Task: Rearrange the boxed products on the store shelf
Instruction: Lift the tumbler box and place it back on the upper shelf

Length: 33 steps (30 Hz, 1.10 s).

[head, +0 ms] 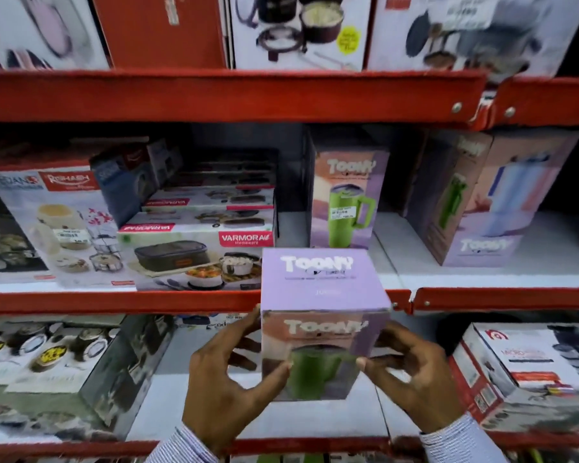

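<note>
Two hands, left hand (228, 372) and right hand (411, 372), are clasping one lilac Toony box (323, 315) by fingertips alone, risking slippage against the red shelf lip (114, 300)

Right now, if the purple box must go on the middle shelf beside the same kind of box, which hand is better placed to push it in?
Probably the right hand. Both hands hold the purple Toony box, but the free shelf space lies to the right of the standing Toony box.
</note>
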Tool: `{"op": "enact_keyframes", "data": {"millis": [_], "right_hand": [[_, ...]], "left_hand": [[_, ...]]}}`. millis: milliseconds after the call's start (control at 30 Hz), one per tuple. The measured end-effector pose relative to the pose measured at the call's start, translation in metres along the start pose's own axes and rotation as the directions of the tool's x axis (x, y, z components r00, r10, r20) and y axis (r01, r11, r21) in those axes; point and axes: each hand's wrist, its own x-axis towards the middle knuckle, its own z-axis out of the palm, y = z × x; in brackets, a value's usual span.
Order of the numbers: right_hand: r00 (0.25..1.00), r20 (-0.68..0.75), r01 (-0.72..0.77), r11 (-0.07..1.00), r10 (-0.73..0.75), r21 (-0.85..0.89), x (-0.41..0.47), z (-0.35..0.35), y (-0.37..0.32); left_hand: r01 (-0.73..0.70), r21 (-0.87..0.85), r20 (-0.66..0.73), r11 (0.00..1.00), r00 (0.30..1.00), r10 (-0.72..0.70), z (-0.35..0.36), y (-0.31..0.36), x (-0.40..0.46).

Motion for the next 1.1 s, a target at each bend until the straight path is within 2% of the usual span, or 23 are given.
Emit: {"op": "enact_keyframes", "data": {"millis": [200,300,467,667,1100], "right_hand": [[0.964,-0.136,0.232,0.972,-0.228,0.018,0.052,-0.036,-0.054],[0.946,-0.175,0.276,0.961,-0.272,-0.003,0.08,-0.046,-0.058],[0.965,-0.159,0.197,0.976,-0.21,-0.091,0.116,-0.049,-0.043],[0.982,-0.132,0.106,0.974,-0.134,-0.199,0.137,-0.043,-0.02],[0.985,-0.137,0.073,0.977,-0.102,-0.198,0.142,-0.045,-0.014]], "left_hand": [[-0.186,-0.022,-0.067,0.982,0.981,0.184,0.017,0.066,0.065],[-0.2,-0.071,-0.075,0.977,0.978,0.195,0.034,0.083,0.094],[-0.168,-0.037,-0.043,0.985,0.985,0.166,0.063,0.073,0.125],[-0.063,0.019,0.058,0.998,0.996,0.062,0.081,0.048,0.144],[-0.062,0.087,0.085,0.994,0.995,0.054,0.088,0.043,0.154]]}}
